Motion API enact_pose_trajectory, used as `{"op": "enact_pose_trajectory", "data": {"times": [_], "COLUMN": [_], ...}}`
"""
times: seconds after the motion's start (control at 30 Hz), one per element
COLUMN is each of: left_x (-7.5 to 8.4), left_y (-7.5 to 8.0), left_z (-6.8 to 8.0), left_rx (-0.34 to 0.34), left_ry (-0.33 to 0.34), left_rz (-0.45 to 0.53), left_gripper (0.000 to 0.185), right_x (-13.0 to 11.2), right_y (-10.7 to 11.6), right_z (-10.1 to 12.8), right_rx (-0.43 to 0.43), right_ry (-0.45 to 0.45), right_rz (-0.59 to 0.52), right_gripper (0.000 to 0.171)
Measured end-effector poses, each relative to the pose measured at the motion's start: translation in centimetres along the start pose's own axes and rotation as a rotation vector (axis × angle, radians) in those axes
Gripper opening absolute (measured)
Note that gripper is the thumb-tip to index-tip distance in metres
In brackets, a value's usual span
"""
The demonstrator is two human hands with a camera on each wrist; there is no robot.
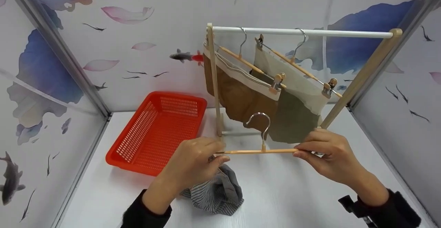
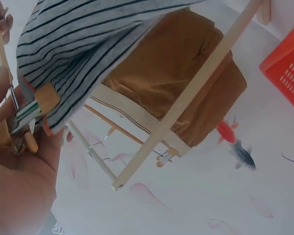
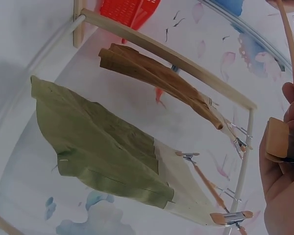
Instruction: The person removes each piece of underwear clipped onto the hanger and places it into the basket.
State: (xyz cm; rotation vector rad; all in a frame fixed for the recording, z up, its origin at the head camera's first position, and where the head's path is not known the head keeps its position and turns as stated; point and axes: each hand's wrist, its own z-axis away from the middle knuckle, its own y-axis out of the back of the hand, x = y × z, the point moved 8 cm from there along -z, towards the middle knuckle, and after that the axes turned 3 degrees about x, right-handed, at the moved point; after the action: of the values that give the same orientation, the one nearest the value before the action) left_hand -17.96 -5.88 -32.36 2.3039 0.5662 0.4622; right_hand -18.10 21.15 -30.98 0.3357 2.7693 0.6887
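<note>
A wooden clip hanger [image 1: 264, 148] is held level in front of the rack, its metal hook pointing up. My left hand [image 1: 193, 161] grips its left end, with fingers around a wooden clip [image 2: 47, 98]. Grey striped cloth [image 1: 218, 192] hangs from that clip below the hand, bunched in the head view. At the other end, my right hand [image 1: 327, 154] pinches the hanger beside the right clip [image 3: 278, 139]; no cloth shows at that clip.
Behind the hanger stands a wooden rack with a white rail [image 1: 275, 31]. Brown shorts [image 1: 244, 97] and a green-and-cream garment [image 1: 296, 117] hang from it on clip hangers. A red plastic basket [image 1: 117, 148] stands left of the rack. Printed walls enclose the white table [image 1: 293, 204].
</note>
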Motion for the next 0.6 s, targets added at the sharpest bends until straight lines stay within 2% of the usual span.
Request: {"op": "enact_pose_trajectory", "data": {"times": [0.13, 0.27, 0.4, 0.6], "left_x": [-1.4, -2.4, -2.9, -3.0], "left_y": [0.4, 0.5, 0.5, 0.5], "left_z": [0.3, 0.8, 1.2, 1.5], "left_rx": [-0.048, -0.072, -0.068, -0.036], "left_ry": [0.14, 0.208, 0.21, 0.151], "left_rz": [0.086, 0.166, 0.224, 0.219], "left_gripper": [0.043, 0.041, 0.031, 0.027], "right_x": [-0.3, -0.2, 0.3, 0.8], "right_y": [0.4, 0.5, 0.4, 0.2], "right_z": [-0.2, 0.1, 0.7, 1.3], "right_rx": [0.037, 0.051, 0.046, 0.059], "right_ry": [0.013, 0.012, 0.006, 0.002], "right_rz": [0.0, 0.009, 0.028, 0.019], "right_gripper": [0.033, 0.034, 0.035, 0.035]}}
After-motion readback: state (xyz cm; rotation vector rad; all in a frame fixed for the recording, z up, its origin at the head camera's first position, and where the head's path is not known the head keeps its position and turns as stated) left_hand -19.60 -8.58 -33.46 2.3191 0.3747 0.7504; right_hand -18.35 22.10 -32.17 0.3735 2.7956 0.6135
